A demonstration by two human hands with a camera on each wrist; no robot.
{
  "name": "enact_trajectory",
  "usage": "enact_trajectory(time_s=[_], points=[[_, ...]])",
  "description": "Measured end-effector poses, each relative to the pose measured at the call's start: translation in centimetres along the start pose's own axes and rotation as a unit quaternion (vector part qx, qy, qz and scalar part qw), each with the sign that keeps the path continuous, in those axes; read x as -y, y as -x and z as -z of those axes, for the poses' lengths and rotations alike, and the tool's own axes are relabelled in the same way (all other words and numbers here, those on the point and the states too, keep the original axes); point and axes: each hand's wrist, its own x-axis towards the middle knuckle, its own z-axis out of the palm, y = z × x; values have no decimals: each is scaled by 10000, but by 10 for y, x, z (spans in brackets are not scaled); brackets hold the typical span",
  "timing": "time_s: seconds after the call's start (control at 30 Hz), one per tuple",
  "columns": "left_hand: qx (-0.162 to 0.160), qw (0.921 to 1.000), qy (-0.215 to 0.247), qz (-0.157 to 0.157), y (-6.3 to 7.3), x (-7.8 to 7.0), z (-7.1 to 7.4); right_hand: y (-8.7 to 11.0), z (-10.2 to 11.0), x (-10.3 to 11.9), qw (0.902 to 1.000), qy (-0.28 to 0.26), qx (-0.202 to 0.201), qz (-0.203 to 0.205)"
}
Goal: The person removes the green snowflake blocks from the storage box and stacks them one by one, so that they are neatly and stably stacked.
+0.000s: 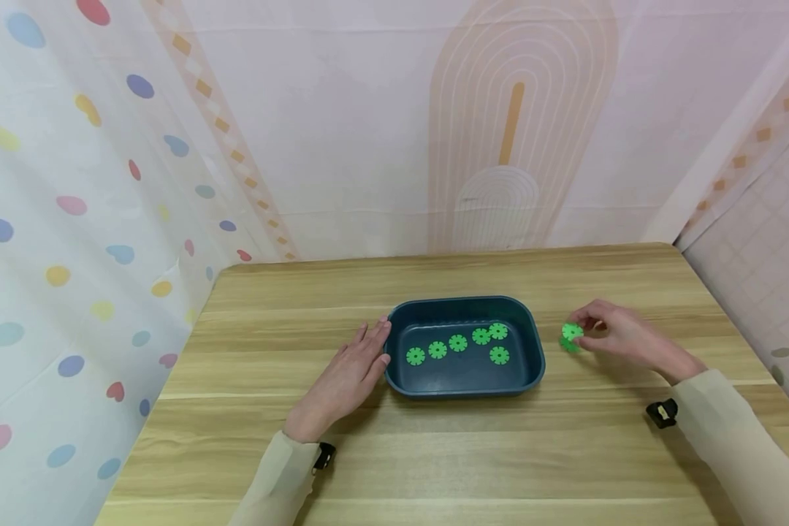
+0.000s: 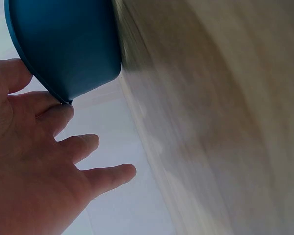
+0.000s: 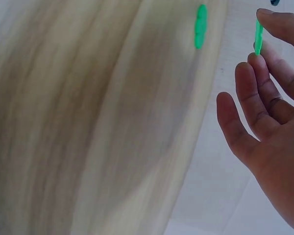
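Observation:
A dark blue tray [image 1: 460,387] stands on the wooden table, with several green notched plastic discs [image 1: 458,342] lying flat inside. My left hand [image 1: 347,376] rests against the tray's left end, fingers extended and fingertips at the rim; the left wrist view shows the thumb and fingers at the tray's outer edge [image 2: 63,54]. To the right of the tray, my right hand [image 1: 621,337] pinches one green notched disc [image 3: 258,36] by its edges, raised above the table. Beneath it lies a second green disc [image 3: 200,27] on the tabletop.
The wood-grain table [image 1: 434,460] reaches back to a patterned curtain [image 1: 355,146]. Another curtain with coloured spots [image 1: 72,205] hangs along the left side. A small black strap piece [image 1: 662,413] sits at the right wrist.

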Motion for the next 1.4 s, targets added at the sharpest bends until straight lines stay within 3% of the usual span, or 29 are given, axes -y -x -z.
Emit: enact_trajectory(time_s=[0.33,1.4], points=[[43,10000,33,49,0,0,0,-3,-5,-9,9994,-47,312,-117],[64,9999,50,86,0,0,-1,-7,-9,-10,9980,118,621,-43]])
